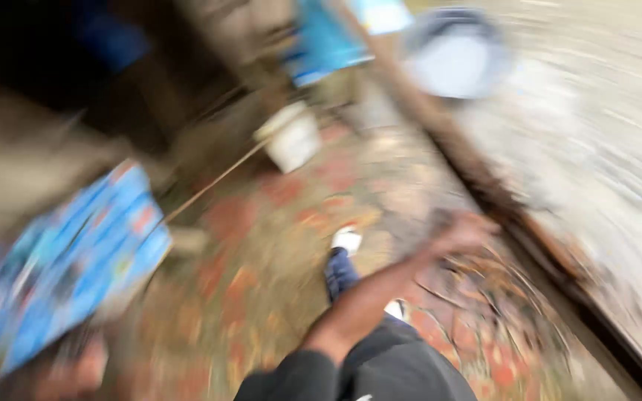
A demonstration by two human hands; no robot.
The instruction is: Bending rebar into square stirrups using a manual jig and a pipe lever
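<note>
Black sleeve (pixel 291 379) at the bottom edge leads to a bare forearm stretched forward, ending in the right hand (pixel 461 234), too blurred to tell whether it grips anything. No left hand shows. Below the arm, a shoe (pixel 345 241) stands on the red brick floor (pixel 261 275). A blue patterned sheet (pixel 61 267) lies at the left. Farther on sits a white bucket (pixel 291 137), contents hidden, and beyond it a pale basin (pixel 455 56) that looks empty.
</note>
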